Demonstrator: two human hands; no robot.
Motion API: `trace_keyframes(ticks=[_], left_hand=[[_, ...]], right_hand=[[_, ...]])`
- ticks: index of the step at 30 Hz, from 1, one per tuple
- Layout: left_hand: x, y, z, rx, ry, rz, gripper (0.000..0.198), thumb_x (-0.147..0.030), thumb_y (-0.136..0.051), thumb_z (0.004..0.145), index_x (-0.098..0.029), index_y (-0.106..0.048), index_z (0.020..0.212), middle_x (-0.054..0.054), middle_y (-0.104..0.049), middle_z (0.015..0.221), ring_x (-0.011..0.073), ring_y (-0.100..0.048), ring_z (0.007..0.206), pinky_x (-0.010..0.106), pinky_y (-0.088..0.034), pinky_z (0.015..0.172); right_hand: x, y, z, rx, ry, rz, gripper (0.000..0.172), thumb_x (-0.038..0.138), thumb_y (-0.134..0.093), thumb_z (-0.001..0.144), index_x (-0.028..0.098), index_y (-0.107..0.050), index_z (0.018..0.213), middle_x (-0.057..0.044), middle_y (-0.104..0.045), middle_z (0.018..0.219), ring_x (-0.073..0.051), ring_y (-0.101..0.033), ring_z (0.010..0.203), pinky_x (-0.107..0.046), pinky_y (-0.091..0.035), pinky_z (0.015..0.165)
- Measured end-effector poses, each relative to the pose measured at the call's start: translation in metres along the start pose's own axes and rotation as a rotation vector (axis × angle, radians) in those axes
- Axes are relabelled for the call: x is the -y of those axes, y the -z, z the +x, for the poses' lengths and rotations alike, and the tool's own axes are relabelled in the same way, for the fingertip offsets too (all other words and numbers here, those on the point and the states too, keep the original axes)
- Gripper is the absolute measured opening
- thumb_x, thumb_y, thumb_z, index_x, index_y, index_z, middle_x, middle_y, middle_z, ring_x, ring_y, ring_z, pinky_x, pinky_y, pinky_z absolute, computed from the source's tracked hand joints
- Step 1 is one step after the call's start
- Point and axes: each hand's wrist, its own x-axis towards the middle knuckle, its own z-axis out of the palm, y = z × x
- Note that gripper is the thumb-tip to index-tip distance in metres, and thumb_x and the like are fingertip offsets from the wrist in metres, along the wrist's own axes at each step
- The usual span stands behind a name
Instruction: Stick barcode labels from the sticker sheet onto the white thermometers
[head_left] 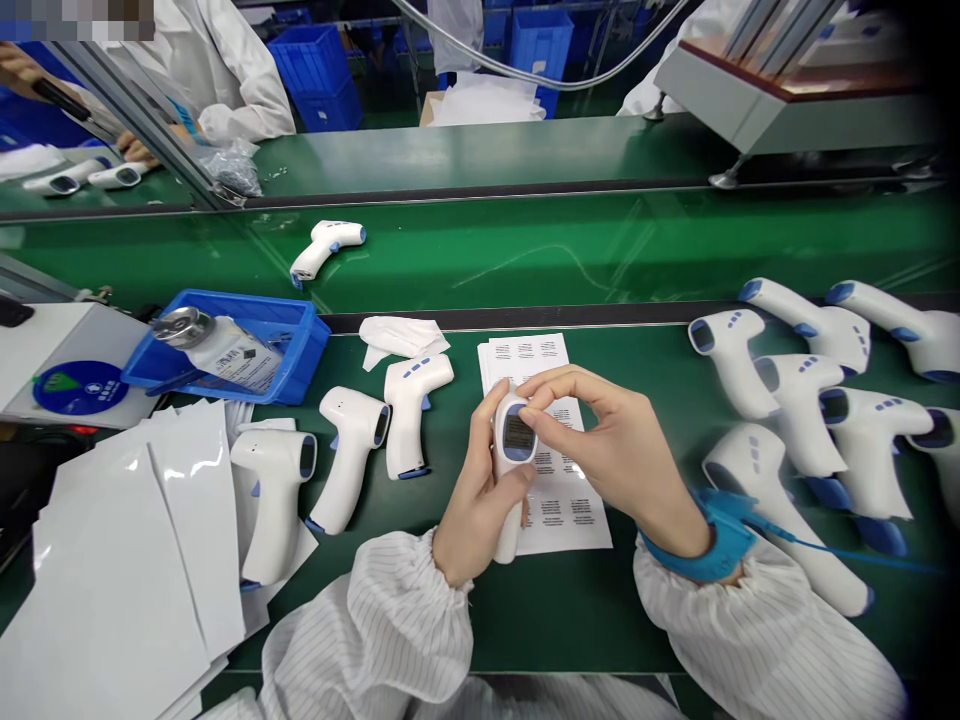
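My left hand [480, 490] is wrapped round the handle of a white infrared thermometer [508, 530], whose dark screen faces up at me. At the screen's upper right edge, the thumb and forefinger of my right hand [600, 430] are pinched together. Whatever lies between those fingertips is too small to make out. Beneath both hands is a white sheet of printed labels [570, 520]. Left of them, a white thermometer [412, 410] lies beside another thermometer [349, 455], and a third thermometer [277, 495] rests partly on papers.
Several thermometers [802, 400] lie at the right. A blue tray [300, 350] holds a bottle [232, 350]; glossy white sheets [112, 570] are at the left. One thermometer [322, 250] sits on the green belt [487, 250]. A blue wrist strap [701, 550] trails a cord. Across works a person [225, 70].
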Motion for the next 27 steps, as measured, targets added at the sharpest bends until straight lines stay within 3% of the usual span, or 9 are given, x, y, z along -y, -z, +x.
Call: trace_keyframes(ticks=[2, 4, 7, 16, 22, 24, 27], left_hand=[[0.0007, 0.0005, 0.0, -0.011, 0.027, -0.042, 0.061, -0.034, -0.049, 0.093, -0.041, -0.024, 0.148, 0.004, -0.061, 0.103, 0.0108, -0.049, 0.052, 0.029, -0.044, 0.05], [0.0024, 0.0005, 0.0003, -0.028, 0.039, -0.059, 0.06, -0.035, -0.045, 0.095, -0.041, -0.023, 0.15, 0.0, -0.057, 0.079, 0.0125, -0.048, 0.05, 0.028, -0.043, 0.05], [0.0044, 0.0001, 0.0005, -0.038, 0.037, -0.051, 0.06, -0.035, -0.045, 0.095, -0.039, -0.023, 0.15, -0.002, -0.05, 0.067, 0.0139, -0.047, 0.05, 0.029, -0.043, 0.051], [0.0018, -0.0004, -0.0015, -0.036, 0.045, -0.027, 0.06, -0.033, -0.045, 0.094, -0.041, -0.023, 0.149, -0.002, -0.051, 0.069, 0.0135, -0.047, 0.05, 0.029, -0.045, 0.051], [0.0026, 0.0011, 0.0033, -0.071, -0.052, -0.04, 0.038, -0.04, -0.049, 0.092, -0.032, -0.043, 0.129, 0.005, -0.056, 0.111, 0.01, -0.053, 0.059, 0.025, -0.05, 0.05], [0.0008, 0.0004, 0.0052, -0.123, -0.06, -0.051, 0.031, -0.044, -0.049, 0.093, -0.029, -0.045, 0.12, 0.005, -0.056, 0.108, 0.0126, -0.056, 0.068, 0.023, -0.052, 0.051], [-0.0029, -0.0016, 0.0064, -0.206, -0.054, -0.055, 0.03, -0.046, -0.049, 0.093, -0.029, -0.045, 0.118, 0.002, -0.054, 0.095, 0.0147, -0.056, 0.076, 0.023, -0.053, 0.055]], right_hand=[[-0.0004, -0.0003, 0.0, -0.001, 0.001, -0.001, 0.012, 0.013, -0.068, 0.081, 0.023, -0.065, 0.075, 0.0, -0.072, 0.092, -0.018, -0.068, 0.092, -0.032, -0.053, 0.087], [-0.0006, -0.0006, -0.0001, 0.0, 0.0, 0.001, 0.012, 0.012, -0.068, 0.08, 0.023, -0.065, 0.074, 0.0, -0.072, 0.092, -0.017, -0.068, 0.092, -0.032, -0.053, 0.086], [-0.0007, -0.0008, -0.0007, -0.003, -0.005, 0.003, 0.013, 0.012, -0.068, 0.08, 0.023, -0.065, 0.074, 0.0, -0.072, 0.091, -0.018, -0.068, 0.091, -0.033, -0.053, 0.086], [-0.002, -0.0022, -0.0013, -0.013, 0.036, -0.028, 0.013, 0.013, -0.066, 0.081, 0.023, -0.064, 0.074, 0.0, -0.071, 0.089, -0.019, -0.068, 0.09, -0.035, -0.053, 0.087], [-0.0025, -0.0058, -0.0044, -0.001, 0.006, -0.048, 0.008, 0.02, -0.067, 0.083, 0.024, -0.06, 0.085, 0.0, -0.07, 0.092, -0.019, -0.067, 0.09, -0.034, -0.051, 0.085], [-0.0015, -0.0047, -0.0065, 0.048, -0.028, 0.0, 0.004, 0.027, -0.064, 0.088, 0.024, -0.062, 0.089, 0.0, -0.07, 0.095, -0.018, -0.066, 0.092, -0.033, -0.051, 0.085], [-0.0001, -0.0028, -0.0093, 0.077, -0.087, 0.07, 0.016, 0.034, -0.052, 0.097, 0.024, -0.064, 0.093, -0.002, -0.07, 0.1, -0.018, -0.066, 0.095, -0.031, -0.052, 0.082]])
